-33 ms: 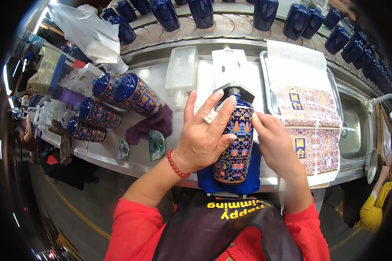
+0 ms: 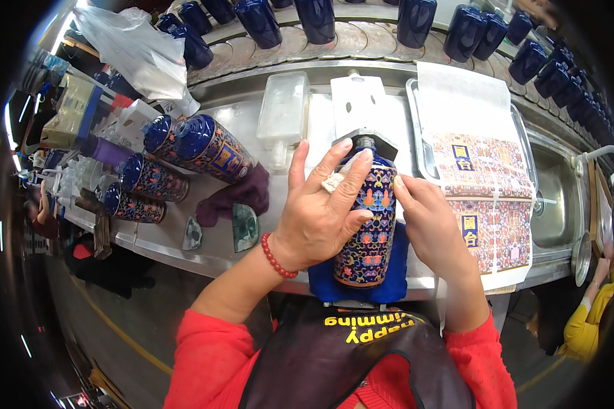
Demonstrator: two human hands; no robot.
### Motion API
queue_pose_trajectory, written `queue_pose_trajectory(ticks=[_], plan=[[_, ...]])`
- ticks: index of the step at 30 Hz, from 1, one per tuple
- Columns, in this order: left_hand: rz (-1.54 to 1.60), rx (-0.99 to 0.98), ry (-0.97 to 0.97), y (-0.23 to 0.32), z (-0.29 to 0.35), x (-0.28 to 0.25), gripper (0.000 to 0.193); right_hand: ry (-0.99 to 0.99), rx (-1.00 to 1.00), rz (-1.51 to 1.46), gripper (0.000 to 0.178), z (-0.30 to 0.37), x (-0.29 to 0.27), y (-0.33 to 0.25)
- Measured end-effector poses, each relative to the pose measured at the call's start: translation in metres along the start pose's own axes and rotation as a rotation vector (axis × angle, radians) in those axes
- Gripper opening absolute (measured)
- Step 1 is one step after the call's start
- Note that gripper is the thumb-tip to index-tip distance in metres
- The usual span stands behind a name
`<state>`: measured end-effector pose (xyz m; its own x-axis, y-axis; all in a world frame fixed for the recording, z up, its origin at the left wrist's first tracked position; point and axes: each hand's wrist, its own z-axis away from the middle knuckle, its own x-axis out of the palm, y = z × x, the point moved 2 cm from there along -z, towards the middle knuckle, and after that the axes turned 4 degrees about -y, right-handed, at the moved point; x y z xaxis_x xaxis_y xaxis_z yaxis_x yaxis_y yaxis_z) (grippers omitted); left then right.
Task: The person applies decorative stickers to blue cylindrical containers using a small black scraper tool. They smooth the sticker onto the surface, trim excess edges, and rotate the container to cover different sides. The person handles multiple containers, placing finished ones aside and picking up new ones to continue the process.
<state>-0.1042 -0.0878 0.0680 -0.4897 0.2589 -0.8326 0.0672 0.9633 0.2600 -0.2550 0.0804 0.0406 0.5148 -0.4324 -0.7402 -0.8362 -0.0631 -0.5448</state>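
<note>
A dark blue bottle (image 2: 367,255) covered in a colourful floral pattern lies with its neck away from me on a blue cloth (image 2: 399,273). My left hand (image 2: 310,221) is spread over its left side and shoulder, fingers stretched out. A whitish strip of cloth (image 2: 333,181) is at the fingers, wrapped or tucked between them; I cannot tell which. My right hand (image 2: 435,228) is closed, its thumb and curled fingers against the bottle's right shoulder. The neck rests at a dark angled support (image 2: 383,145). Patterned decal sheets (image 2: 488,235) lie right of the bottle.
Several patterned bottles (image 2: 215,150) lean at the left beside a purple cloth (image 2: 242,194) and a green scraper-like piece (image 2: 245,227). A clear rectangular container (image 2: 282,109) lies behind. Plain blue bottles (image 2: 317,20) stand on a curved conveyor (image 2: 368,37). A sink (image 2: 556,211) is right.
</note>
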Motion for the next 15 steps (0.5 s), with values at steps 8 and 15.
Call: queue_pose_trajectory(ticks=[8,15], plan=[[-0.060,0.048,-0.057,0.006,-0.009,-0.002,0.065,-0.002,0.019,-0.005,0.063,0.006,-0.001,0.005],[-0.051,0.039,-0.131,0.042,0.022,-0.002,0.057,0.193,0.168,-0.101,0.050,0.018,-0.002,0.015]])
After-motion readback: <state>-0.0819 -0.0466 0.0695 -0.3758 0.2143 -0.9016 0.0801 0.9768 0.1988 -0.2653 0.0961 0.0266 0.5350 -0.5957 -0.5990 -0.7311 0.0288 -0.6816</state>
